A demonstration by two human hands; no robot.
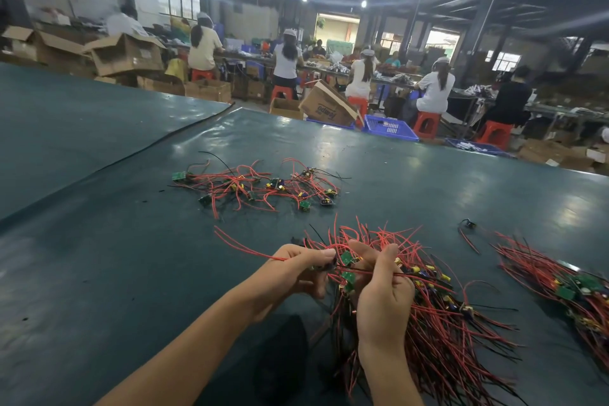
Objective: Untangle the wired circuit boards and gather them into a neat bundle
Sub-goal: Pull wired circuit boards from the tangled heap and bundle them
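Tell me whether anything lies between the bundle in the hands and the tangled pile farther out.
Nothing visible: only bare table lies between the tangled pile and the bundle held by the left hand and right hand.

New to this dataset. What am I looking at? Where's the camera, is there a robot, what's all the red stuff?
There is no robot. One wide-angle camera sits on a person's head and looks forward and down at their two bare hands. The surface is a dark green table in a workshop, with other workers seated behind it. The red stuff is small circuit boards with red and black wires attached. The left grip pinches a red wire that trails off to the left. The right grip holds the near bundle. A loose tangle lies farther away, and another bundle lies at the right.
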